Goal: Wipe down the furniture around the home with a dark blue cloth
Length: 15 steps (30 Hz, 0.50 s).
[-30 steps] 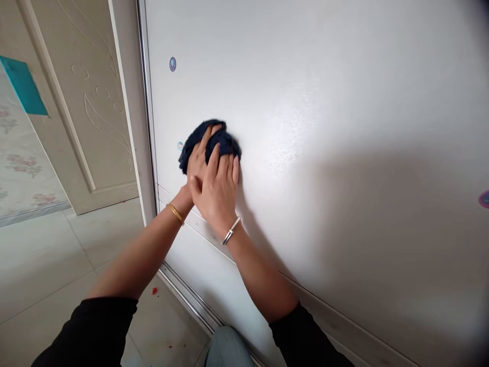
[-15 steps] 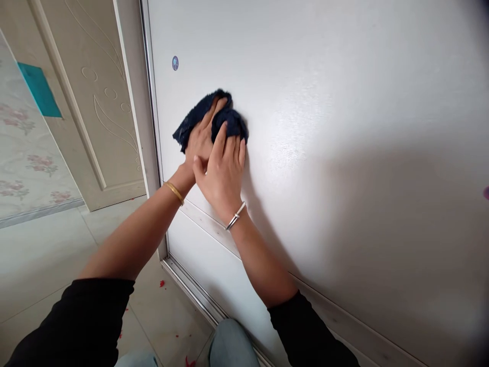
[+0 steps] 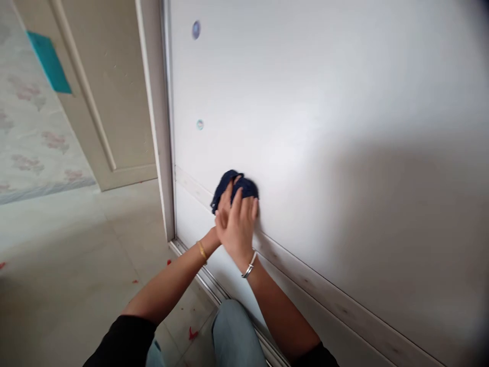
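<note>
A dark blue cloth (image 3: 249, 187) is bunched against a white sliding door panel (image 3: 324, 102), just above the panel's wood-grain strip. My left hand (image 3: 224, 205) presses it flat to the surface, partly tucked into its folds and partly covered by my other hand. Overlapping from the right, my right hand (image 3: 239, 229) holds the cloth's right side under its fingertips. A gold bangle (image 3: 202, 252) circles my left wrist, a silver one (image 3: 249, 265) my right. Two small round stickers, the upper (image 3: 196, 29) bluish and the lower (image 3: 200, 124) pale, are on the panel.
The door's metal track (image 3: 214, 283) runs along the floor beside my knee (image 3: 237, 331). Red scraps (image 3: 193, 334) lie on the tiles. At the left stand a beige door (image 3: 110, 92) with a teal patch (image 3: 51, 61) and a flowered wall (image 3: 34, 127).
Both hands have slid the cloth down the panel, from above the strip to close by it. A second sticker has come into sight above them. The view has shifted too.
</note>
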Each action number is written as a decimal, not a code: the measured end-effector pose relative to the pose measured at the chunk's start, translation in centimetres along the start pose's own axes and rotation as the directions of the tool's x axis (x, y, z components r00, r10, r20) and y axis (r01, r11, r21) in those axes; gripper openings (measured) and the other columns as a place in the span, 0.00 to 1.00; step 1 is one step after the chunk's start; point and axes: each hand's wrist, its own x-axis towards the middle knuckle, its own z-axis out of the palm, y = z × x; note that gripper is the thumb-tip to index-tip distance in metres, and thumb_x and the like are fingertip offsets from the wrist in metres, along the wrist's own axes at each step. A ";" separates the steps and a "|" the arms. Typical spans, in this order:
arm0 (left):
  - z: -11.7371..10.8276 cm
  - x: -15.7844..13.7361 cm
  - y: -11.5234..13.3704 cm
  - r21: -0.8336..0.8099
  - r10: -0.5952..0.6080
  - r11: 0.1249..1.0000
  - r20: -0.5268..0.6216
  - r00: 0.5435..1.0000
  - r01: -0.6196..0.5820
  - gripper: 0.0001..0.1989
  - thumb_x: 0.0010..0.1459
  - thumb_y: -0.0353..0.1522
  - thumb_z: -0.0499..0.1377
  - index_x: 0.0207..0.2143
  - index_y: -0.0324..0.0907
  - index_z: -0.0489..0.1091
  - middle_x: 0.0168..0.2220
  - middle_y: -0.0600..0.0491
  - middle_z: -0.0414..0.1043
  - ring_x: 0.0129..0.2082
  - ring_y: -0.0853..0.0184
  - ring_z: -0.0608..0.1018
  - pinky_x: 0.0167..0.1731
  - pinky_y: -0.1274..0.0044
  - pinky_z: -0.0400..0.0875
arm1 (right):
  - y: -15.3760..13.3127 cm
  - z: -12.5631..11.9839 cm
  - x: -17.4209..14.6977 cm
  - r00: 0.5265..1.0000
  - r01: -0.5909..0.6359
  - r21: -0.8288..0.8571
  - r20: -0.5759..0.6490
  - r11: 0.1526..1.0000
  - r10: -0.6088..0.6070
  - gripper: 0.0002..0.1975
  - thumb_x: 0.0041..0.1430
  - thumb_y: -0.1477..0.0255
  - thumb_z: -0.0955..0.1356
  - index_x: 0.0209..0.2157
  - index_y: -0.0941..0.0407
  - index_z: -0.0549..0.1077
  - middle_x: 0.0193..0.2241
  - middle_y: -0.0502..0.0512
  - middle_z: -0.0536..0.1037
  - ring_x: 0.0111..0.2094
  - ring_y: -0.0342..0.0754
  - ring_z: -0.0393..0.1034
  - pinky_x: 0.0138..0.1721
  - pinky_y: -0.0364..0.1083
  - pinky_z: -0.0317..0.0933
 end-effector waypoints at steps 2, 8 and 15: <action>0.8 -1.0 0.4 -0.040 -0.002 0.999 -0.009 1.000 0.002 0.28 0.70 0.43 0.47 0.70 0.52 0.54 0.71 0.50 0.58 0.72 0.60 0.59 0.72 0.64 0.56 | 0.5 0.5 -0.7 0.998 -0.019 -0.034 -0.060 0.999 0.017 0.39 0.70 0.59 0.60 0.69 0.74 0.52 0.61 0.80 0.66 0.66 0.66 0.56 0.68 0.69 0.50; 1.4 -1.4 -4.3 -0.043 -0.046 0.998 -0.013 0.999 0.046 0.24 0.70 0.43 0.47 0.64 0.47 0.64 0.63 0.45 0.69 0.66 0.58 0.70 0.70 0.64 0.61 | 0.4 5.7 -0.6 0.998 -0.009 -0.178 -0.065 0.984 -0.003 0.40 0.70 0.56 0.60 0.69 0.74 0.54 0.58 0.82 0.66 0.66 0.72 0.55 0.65 0.73 0.51; -1.0 -3.9 -13.4 -0.148 -0.249 0.964 -0.196 0.948 0.223 0.28 0.71 0.45 0.40 0.65 0.45 0.64 0.67 0.45 0.64 0.71 0.59 0.62 0.73 0.65 0.53 | -2.7 14.2 -0.6 0.987 0.103 -0.173 0.142 0.979 -0.079 0.32 0.70 0.66 0.60 0.69 0.69 0.56 0.61 0.79 0.65 0.67 0.68 0.54 0.69 0.69 0.46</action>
